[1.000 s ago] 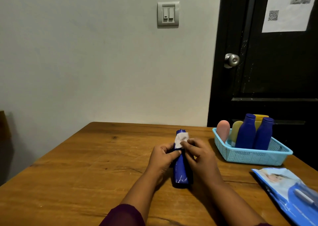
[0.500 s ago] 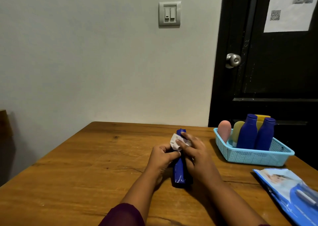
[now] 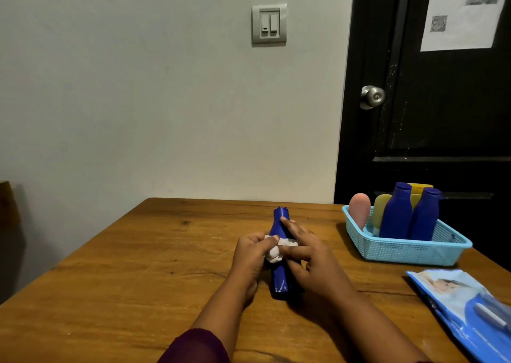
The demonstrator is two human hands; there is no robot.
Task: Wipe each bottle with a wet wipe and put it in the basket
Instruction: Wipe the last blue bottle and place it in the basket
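Observation:
A dark blue bottle (image 3: 279, 279) lies on the wooden table (image 3: 132, 285) with its cap end pointing away from me. My left hand (image 3: 249, 254) grips its middle from the left. My right hand (image 3: 315, 263) holds a crumpled white wet wipe (image 3: 276, 252) against the middle of the bottle, its index finger stretched along the neck. To the right stands the light blue basket (image 3: 401, 250). It holds two upright blue bottles (image 3: 395, 213), a pink bottle (image 3: 359, 210) and yellowish ones (image 3: 381, 206).
A blue pack of wet wipes (image 3: 464, 304) lies at the table's near right edge. Behind the basket is a black door with a metal knob (image 3: 372, 97). A dark wooden piece (image 3: 8, 205) shows at the far left.
The wipe has slid from the bottle's cap end down to its middle, with my right hand moving toward me. The bottle stays lying in the same spot.

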